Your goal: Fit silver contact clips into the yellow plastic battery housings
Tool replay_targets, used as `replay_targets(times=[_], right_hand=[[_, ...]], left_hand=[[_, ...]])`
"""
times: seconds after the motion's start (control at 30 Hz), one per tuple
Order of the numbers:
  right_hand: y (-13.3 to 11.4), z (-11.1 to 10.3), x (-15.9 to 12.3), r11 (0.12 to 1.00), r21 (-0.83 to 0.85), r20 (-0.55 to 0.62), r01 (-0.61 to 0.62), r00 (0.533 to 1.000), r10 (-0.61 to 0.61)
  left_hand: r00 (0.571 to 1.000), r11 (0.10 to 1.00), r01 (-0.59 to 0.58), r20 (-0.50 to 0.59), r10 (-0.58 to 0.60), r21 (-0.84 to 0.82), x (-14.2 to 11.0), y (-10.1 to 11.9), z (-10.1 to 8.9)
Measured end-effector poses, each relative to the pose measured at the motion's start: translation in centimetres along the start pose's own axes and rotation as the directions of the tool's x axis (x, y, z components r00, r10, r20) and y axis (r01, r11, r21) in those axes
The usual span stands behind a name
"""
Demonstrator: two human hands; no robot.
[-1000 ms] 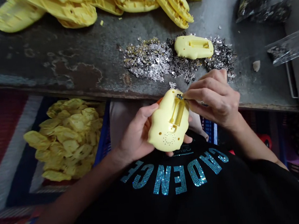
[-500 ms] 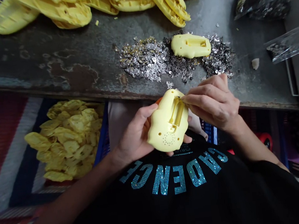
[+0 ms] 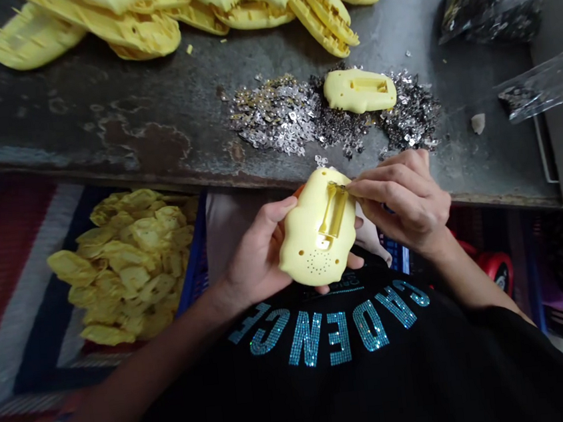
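My left hand (image 3: 261, 257) is wrapped round a yellow plastic toy shell (image 3: 307, 238), with the thumb on its edge and fingertips showing beneath. The shell has a long battery slot, screw holes and a ring of small speaker holes. My right hand (image 3: 403, 198) is closed in a pinch at the upper end of the slot. A small dark bit shows by its fingertips, too small to name. Beyond the hands, small metal contact plates (image 3: 277, 121) lie in heaps on the worktable. A second yellow shell (image 3: 359, 90) rests on them, slot side up.
Several yellow shell halves (image 3: 241, 17) are piled at the back of the worktable (image 3: 77, 135). Clear plastic bags of dark metal pieces (image 3: 491, 4) stand at the right. Below the table edge at left, a blue-rimmed bin holds many yellow shells (image 3: 130, 260).
My right fingers stay at the slot's upper end and have shifted very slightly. The small dark bit there shows a little more. My left hand holds the shell much as before.
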State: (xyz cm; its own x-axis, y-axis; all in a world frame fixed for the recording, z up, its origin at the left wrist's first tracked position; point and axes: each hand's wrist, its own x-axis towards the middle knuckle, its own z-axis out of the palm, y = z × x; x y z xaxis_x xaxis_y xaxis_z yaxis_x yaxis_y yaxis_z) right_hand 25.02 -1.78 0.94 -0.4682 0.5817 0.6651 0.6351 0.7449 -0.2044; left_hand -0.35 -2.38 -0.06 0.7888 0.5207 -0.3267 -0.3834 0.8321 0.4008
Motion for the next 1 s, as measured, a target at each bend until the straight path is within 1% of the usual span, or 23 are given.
replay_targets(times=[0.1, 0.2, 0.47, 0.57, 0.67, 0.77, 0.93, 1.0], right_hand=[[-0.05, 0.18, 0.32, 1.0, 0.015, -0.016, -0.013, 1.0, 0.013], [-0.03, 0.26, 0.52, 1.0, -0.001, -0.011, 0.008, 1.0, -0.008], [-0.36, -0.26, 0.39, 1.0, -0.014, 0.054, -0.018, 0.998, 0.019], [-0.58, -0.21, 0.26, 0.999, -0.037, 0.042, -0.012, 0.999, 0.013], [-0.67, 0.06, 0.2, 0.997, -0.07, 0.011, 0.023, 1.0, -0.022], [-0.55, 0.22, 0.33, 0.996, -0.075, -0.002, 0.042, 0.999, -0.042], [-0.55, -0.14, 0.81, 0.996, 0.026, -0.024, -0.082, 0.996, 0.083], [-0.69, -0.31, 0.95, 0.995, 0.05, -0.016, -0.081, 0.996, 0.082]], left_hand=[[1.0, 1.0, 0.006, -0.015, -0.005, 0.022, -0.1, -0.03, 0.13], [1.0, 0.999, -0.002, -0.017, 0.002, 0.044, -0.13, -0.13, 0.09], [1.0, 0.998, -0.006, -0.021, 0.007, 0.059, -0.18, -0.6, -0.17], [1.0, 0.999, -0.013, -0.015, 0.014, 0.053, -0.15, -0.81, -0.49], [1.0, 0.998, -0.024, -0.003, 0.025, 0.055, -0.11, -0.92, -0.74], [1.0, 0.998, -0.024, -0.014, 0.025, 0.056, -0.16, -0.87, -0.62], [0.999, 0.998, -0.032, -0.007, 0.032, 0.056, -0.39, -0.62, -0.14], [0.999, 0.997, -0.042, 0.002, 0.042, 0.064, -0.41, -0.63, -0.16]])
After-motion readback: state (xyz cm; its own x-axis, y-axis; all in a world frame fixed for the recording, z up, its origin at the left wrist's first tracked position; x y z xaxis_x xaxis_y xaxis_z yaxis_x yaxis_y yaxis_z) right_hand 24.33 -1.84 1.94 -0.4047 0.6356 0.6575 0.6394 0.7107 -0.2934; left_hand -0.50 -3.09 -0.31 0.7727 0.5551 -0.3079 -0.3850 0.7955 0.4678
